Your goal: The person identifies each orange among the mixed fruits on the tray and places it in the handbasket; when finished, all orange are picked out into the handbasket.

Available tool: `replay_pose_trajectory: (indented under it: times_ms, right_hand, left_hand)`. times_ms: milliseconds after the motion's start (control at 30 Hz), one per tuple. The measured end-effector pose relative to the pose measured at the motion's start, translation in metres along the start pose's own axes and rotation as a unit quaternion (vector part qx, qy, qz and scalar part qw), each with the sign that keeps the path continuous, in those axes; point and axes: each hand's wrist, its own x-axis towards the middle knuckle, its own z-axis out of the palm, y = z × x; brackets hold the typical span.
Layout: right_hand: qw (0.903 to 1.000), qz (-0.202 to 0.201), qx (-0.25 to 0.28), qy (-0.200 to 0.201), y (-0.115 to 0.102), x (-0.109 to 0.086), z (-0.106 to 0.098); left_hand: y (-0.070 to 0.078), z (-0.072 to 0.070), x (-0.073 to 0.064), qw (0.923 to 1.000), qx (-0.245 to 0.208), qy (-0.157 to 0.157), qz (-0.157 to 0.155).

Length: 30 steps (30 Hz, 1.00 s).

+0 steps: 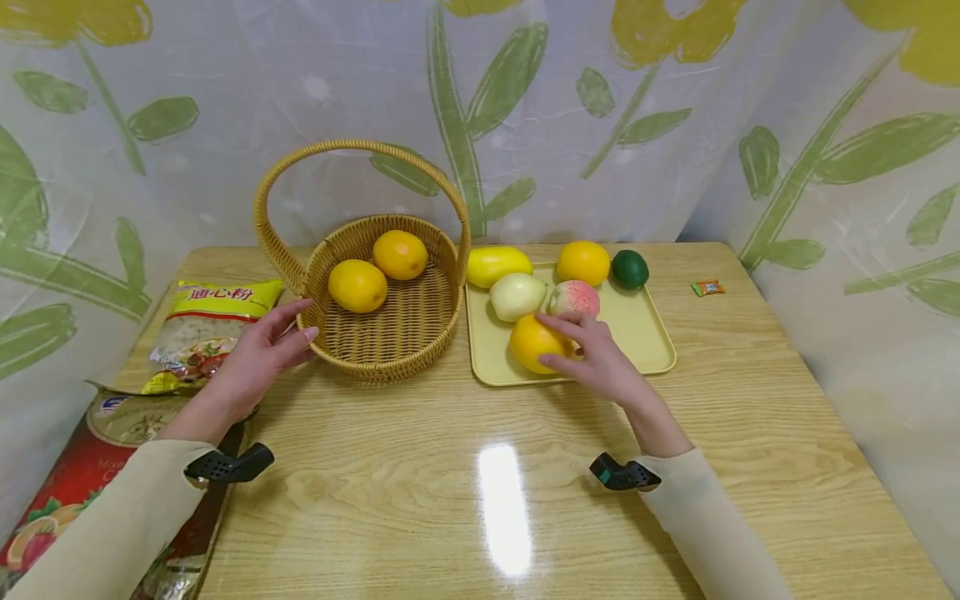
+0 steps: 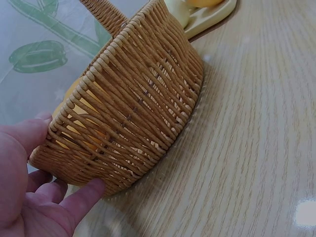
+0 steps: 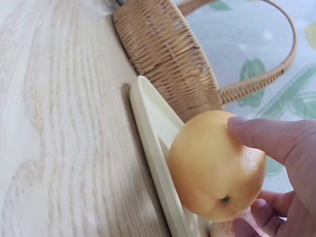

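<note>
Set before a flowered backdrop [image 1: 315, 100] across the top of the frame, on a wood table [image 1: 390, 483] filling the lower middle. Pinching an orange [image 1: 529, 346] between thumb and fingers of the right hand [image 1: 596, 354], just right of centre, over the lower left part of the tray [image 1: 626, 337]; cannot tell whether touching it or just off it. Holding the basket [image 1: 408, 367], left of centre, with the left hand [image 1: 266, 342], thumb and fingers spread about rim and outer wall. Best, probably, to seat the fingertips well round the smooth skin before taking any weight, squeezing no harder than needed. Safer to raise it straight up first, away from the peach [image 1: 577, 297] and pale fruit [image 1: 517, 297] just above in the frame, so as not to set them rolling. Worth steadying the basket lightly, without tipping it, and minding the tall handle [image 1: 360, 145]. Farther out, near the tray's upper edge: yellow fruit [image 1: 497, 267], other orange [image 1: 583, 262], green fruit [image 1: 630, 269]. At far right, a small packet [image 1: 708, 287]; at left, a yellow bag [image 1: 213, 321] above a red bag [image 1: 82, 442].
</note>
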Motion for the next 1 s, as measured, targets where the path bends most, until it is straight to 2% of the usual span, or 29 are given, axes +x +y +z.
replay_pose_trajectory:
  times_ms: [133,300,467,833,1000]
  right_hand:
    - [0.9996,-0.007,-0.027,-0.008,-0.003,0.001,0.002]
    - [0.9997,-0.001,-0.013,-0.023,-0.004,0.003,0.007]
    - [0.9991,-0.015,-0.023,-0.031,-0.003,0.006,0.011]
    - [0.9993,-0.024,-0.025,-0.015,-0.003,0.009,0.015]
    - [0.9996,-0.011,-0.021,-0.013,-0.004,0.009,0.015]
  left_hand:
    - [-0.001,0.000,0.000,1.0000,0.004,0.000,0.001]
    - [-0.002,0.000,0.001,1.0000,-0.003,-0.001,0.004]
    - [-0.002,0.000,0.001,1.0000,-0.006,-0.001,0.005]
    - [-0.002,-0.001,0.001,1.0000,0.005,-0.002,0.005]
    - [-0.001,-0.001,0.000,1.0000,0.003,-0.003,0.002]
